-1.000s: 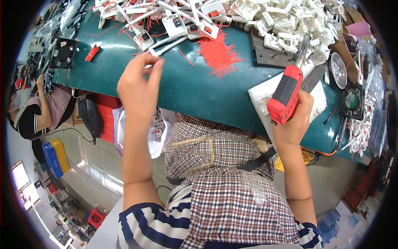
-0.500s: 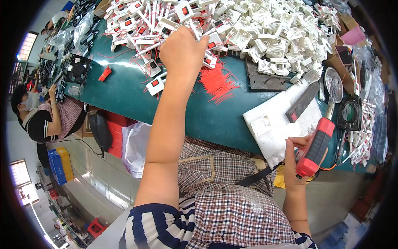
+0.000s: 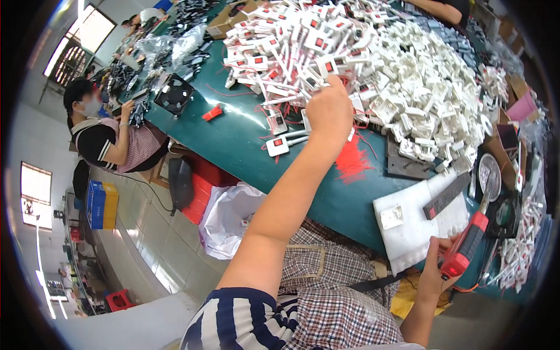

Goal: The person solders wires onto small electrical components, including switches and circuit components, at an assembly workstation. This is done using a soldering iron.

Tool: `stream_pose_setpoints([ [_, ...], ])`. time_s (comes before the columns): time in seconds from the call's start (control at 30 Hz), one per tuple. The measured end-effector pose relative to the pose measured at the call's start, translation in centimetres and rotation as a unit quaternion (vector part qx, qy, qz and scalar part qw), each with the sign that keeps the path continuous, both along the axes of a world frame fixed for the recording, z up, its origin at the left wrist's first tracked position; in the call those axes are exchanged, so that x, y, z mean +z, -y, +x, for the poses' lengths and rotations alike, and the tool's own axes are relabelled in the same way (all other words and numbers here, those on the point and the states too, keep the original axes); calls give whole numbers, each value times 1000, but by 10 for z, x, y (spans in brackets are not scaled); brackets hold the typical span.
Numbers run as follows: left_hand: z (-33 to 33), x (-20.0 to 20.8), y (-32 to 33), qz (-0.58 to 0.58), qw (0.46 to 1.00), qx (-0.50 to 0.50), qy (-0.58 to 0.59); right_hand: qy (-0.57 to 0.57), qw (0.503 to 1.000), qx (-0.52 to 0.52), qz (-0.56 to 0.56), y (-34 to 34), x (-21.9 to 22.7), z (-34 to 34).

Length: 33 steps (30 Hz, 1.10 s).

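By foam (image 3: 408,242), right fingers (image 3: 433,253) around red tool (image 3: 465,246)

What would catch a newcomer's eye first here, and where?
A heap of white plastic parts sprawls across the far side of the green table, the left hand over its near edge. The red-and-black tool in the right hand, lower right, stands out next.

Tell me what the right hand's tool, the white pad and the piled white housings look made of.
Red tool, in the right hand: likely moulded plastic, satin, judging by its evenly coloured, rounded shell; the black parts might be rubber.
White pad: probably foam, matt, given its thick, uneven edge.
White housings: apparently hard plastic, faintly glossy, since their thin walls look moulded.
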<state>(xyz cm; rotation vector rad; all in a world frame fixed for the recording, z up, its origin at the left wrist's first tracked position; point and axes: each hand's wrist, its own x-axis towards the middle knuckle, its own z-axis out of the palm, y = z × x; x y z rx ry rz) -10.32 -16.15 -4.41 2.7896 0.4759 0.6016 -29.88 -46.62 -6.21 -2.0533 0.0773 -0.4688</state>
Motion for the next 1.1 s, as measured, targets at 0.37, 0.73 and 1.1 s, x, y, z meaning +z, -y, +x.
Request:
stream_pose_setpoints([
  [0.37,-5,11,-32,-32,990,-110,83,8,999,-23,40,15,-16,-6],
  [0.73,-13,89,-50,-502,764,-189,358,-23,996,-30,82,10,13,0],
  [1.1,-37,101,4,-581,762,-244,149,45,974,111,194,-46,58,55],
])
